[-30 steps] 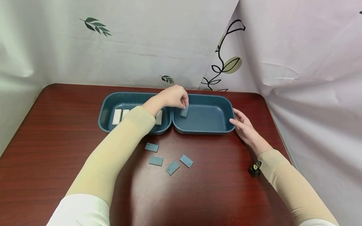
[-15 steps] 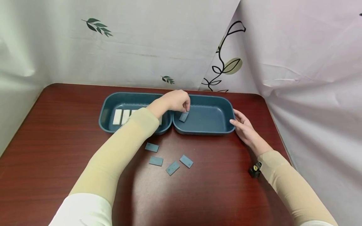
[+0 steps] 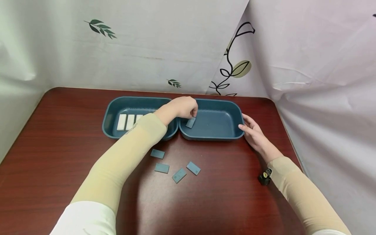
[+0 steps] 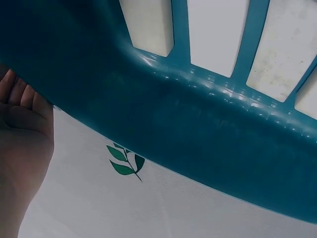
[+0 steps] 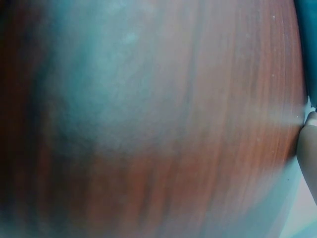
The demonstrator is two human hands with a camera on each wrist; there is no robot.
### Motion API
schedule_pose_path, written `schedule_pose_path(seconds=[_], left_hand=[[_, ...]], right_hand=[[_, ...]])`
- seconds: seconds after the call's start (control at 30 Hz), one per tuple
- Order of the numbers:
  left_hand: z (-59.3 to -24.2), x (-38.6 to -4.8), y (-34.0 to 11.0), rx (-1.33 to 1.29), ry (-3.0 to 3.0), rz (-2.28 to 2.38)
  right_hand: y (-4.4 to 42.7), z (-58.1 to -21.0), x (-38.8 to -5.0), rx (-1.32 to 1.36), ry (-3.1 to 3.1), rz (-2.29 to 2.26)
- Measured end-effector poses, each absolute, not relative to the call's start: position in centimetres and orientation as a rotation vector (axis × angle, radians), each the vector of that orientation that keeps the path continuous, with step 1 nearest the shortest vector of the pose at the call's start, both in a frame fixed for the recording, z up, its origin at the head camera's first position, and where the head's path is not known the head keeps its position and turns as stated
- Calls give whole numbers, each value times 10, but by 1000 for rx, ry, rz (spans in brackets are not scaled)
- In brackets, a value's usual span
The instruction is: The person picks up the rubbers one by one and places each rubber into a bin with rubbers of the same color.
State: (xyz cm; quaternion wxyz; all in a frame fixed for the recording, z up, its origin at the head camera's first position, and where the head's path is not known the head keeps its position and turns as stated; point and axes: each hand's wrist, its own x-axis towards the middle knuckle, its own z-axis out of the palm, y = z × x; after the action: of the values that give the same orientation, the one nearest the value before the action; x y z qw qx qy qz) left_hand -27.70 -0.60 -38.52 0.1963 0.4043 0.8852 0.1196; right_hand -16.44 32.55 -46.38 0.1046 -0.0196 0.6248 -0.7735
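My left hand point(image 3: 185, 107) reaches into the left end of the right blue tray point(image 3: 211, 137). Its fingertips pinch a small blue-grey rectangular tile point(image 3: 190, 122), tilted over the tray floor; whether it touches the floor I cannot tell. At that tray's right end my right hand point(image 3: 255, 133) grips the wall, thumb over the rim and fingers outside. Several white rectangular blocks point(image 3: 121, 122) stand in a row in the left blue tray point(image 3: 106, 125), partly hidden by my left forearm. In the left wrist view, white blocks point(image 4: 218, 34) and part of my left hand point(image 4: 25, 129) show.
Loose blue-grey tiles lie on the brown table point(image 3: 223, 195) before the trays: one upper left point(image 3: 157, 153), others below it, such as a tile point(image 3: 193, 168) on the right. A small black device point(image 3: 265, 177) sits at my right wrist. A patterned white curtain point(image 3: 141, 49) hangs behind.
My left hand has lowered slightly toward the front of the right tray, bringing the pinched tile down with it. My right hand has stayed on the tray wall.
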Motion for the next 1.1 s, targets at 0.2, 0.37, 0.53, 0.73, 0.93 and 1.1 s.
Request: schedule_pose_path(seconds=[0.2, 0.37, 0.53, 0.73, 0.93, 1.1], left_hand=[[-384, -275, -5, 1134, 2486, 294], [-383, -272, -4, 1122, 2488, 237], [-383, -271, -4, 1103, 2478, 219], [-387, -271, -3, 1081, 2448, 275], [-391, -270, -8, 1155, 2403, 344], [-389, -269, -12, 1227, 2381, 318]], right_hand=[[326, -464, -164, -51, 1831, -2291], [326, -464, -164, -47, 1834, -2287], [326, -464, -164, -51, 1836, -2288], [327, -463, -164, -44, 1846, -2278], [328, -464, -164, -46, 1850, -2272], [328, -465, -164, -62, 1852, -2265]])
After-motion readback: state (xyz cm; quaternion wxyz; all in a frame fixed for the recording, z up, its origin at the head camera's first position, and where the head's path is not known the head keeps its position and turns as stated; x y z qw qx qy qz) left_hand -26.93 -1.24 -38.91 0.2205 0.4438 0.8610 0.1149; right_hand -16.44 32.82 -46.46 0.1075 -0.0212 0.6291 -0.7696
